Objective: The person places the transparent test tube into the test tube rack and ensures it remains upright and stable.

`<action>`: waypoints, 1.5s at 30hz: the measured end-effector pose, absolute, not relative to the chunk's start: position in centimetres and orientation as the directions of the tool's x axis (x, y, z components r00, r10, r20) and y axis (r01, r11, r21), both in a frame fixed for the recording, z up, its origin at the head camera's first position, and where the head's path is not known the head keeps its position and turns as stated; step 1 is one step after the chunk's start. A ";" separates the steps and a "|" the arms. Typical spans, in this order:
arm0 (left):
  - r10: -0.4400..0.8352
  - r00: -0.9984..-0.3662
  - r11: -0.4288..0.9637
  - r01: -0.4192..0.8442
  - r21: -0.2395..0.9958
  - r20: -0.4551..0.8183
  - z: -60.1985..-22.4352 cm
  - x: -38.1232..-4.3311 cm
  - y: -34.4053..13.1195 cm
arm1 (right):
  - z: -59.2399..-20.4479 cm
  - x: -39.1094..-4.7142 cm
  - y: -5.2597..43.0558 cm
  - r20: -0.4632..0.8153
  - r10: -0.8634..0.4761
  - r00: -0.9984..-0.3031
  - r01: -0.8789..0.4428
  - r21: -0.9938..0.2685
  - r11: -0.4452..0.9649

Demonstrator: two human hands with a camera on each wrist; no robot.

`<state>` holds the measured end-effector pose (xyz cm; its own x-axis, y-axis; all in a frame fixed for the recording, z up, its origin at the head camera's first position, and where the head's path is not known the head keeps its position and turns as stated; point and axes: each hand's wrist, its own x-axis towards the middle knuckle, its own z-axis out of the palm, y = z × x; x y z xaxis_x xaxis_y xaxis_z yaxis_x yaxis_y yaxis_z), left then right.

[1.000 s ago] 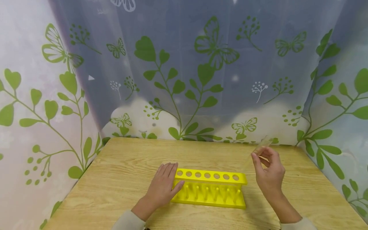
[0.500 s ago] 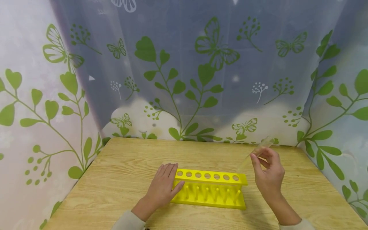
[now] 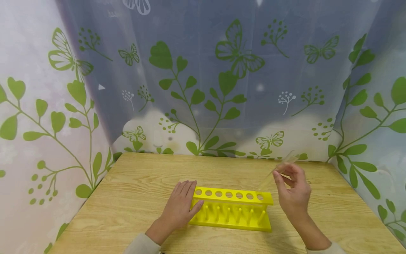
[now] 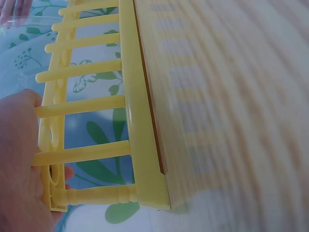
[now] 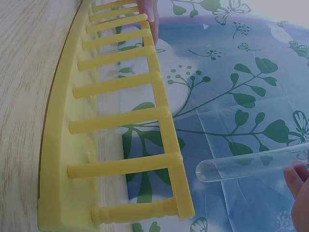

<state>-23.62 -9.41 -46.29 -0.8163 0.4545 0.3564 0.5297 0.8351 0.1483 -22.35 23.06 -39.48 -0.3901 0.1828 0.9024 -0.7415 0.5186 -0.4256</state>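
Observation:
A yellow test tube rack (image 3: pixel 234 224) stands upright on the table, with a row of round holes along its top bar and pegs below. My left hand (image 3: pixel 179 206) grips its left end, thumb in front and fingers behind, as the left wrist view also shows. Beyond the rack's right end, my right hand (image 3: pixel 295 190) pinches a clear test tube (image 5: pixel 241 164) between thumb and fingers. The tube slants, its rounded closed end pointing down and left, close by the top bar's right end. No tubes sit in the rack's holes.
The wood-grain table (image 3: pixel 142 173) reaches back to a blue-grey curtain (image 3: pixel 196 70) printed with green leaves and butterflies. Similar patterned fabric hangs at the left (image 3: pixel 41 116) and right sides.
My right hand has shifted slightly left, bringing the test tube's lower end down and left toward the rack's right end. The left hand and the rack stay in place.

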 end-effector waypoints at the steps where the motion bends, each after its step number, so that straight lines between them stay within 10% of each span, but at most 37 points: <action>1: 0.454 -0.817 0.835 0.529 0.148 0.356 -46.3 -23.6 -9.4 | -39.5 -22.4 23.0 0.903 0.178 -0.390 -0.746 -0.423 0.515; 45: 0.452 -0.805 0.827 0.539 0.158 0.385 -46.5 -23.7 -9.4 | -40.9 -22.3 22.5 0.852 0.125 -0.508 -0.672 -0.483 0.562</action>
